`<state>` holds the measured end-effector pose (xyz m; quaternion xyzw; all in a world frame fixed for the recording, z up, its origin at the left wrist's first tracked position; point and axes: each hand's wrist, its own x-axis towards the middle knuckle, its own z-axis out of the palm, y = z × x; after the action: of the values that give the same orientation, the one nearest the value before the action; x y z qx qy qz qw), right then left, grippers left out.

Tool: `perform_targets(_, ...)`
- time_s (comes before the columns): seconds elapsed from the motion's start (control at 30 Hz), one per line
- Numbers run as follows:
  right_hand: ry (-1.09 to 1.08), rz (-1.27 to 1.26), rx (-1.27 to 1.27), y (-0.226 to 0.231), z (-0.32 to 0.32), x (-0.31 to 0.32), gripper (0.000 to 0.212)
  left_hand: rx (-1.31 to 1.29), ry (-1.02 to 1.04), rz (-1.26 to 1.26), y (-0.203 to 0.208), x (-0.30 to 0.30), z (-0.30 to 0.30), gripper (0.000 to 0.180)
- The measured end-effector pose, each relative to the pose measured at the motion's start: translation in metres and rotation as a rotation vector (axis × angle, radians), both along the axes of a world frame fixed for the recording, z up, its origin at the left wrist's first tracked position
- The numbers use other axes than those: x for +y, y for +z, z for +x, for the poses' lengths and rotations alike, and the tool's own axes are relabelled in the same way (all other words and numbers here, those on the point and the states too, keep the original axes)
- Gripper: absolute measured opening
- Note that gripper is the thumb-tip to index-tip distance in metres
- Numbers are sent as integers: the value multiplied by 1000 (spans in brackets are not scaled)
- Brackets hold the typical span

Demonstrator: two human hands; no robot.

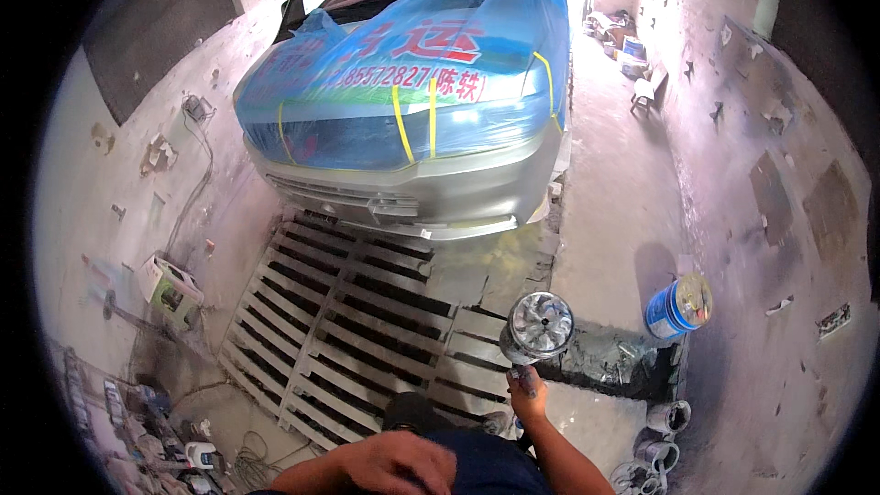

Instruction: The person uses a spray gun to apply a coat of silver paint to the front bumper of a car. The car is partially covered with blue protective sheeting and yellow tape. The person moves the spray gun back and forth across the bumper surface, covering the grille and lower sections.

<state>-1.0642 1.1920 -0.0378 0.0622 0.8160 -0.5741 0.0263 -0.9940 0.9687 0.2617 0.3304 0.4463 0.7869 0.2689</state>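
Observation:
My right hand (529, 392) is wrapped round the handle of a spray gun, whose round silvery cup (539, 324) stands up in front of me over the floor. Close to my dark-clad body, my left hand (408, 461) is loosely bent with its fingers partly apart, and nothing shows in it. Ahead is the front of a car; its silver-grey bumper (403, 194) is bare. Blue plastic masking film (367, 133) covers the hood and the upper front, fixed with strips of yellow tape (434, 119). The gun is well apart from the car.
A slatted floor grate (330, 312) with dark gaps lies between me and the car. To the right stand a blue bucket (674, 309) and several used cans (658, 454). A box (171, 291), a hanging cable (203, 183) and cluttered bottles (199, 455) line the left wall.

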Motion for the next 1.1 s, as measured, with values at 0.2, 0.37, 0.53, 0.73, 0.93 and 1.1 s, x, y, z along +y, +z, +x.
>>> perform_targets(0.2, 3, 63, 110, -26, -7, -20, 20, -520, 569, -803, -46, -46, -28, 18)
perform_targets(0.37, -46, -3, -124, -21, -13, -51, 31, -530, 768, -894, -137, -111, -51, 24)
perform_targets(0.53, -37, 65, -101, 6, -26, -103, 29, -298, 741, -1187, -222, -187, -54, 38)
perform_targets(0.73, 67, 229, 65, 1, -34, -178, 12, -153, 563, -1516, -341, -306, -49, 41)
perform_targets(0.93, 127, 200, 33, 9, -32, -209, 26, -421, 539, -1833, -373, -388, -38, 40)
perform_targets(1.1, -114, -210, 59, 23, -36, -226, 17, -189, 309, -1841, -416, -439, -15, 41)
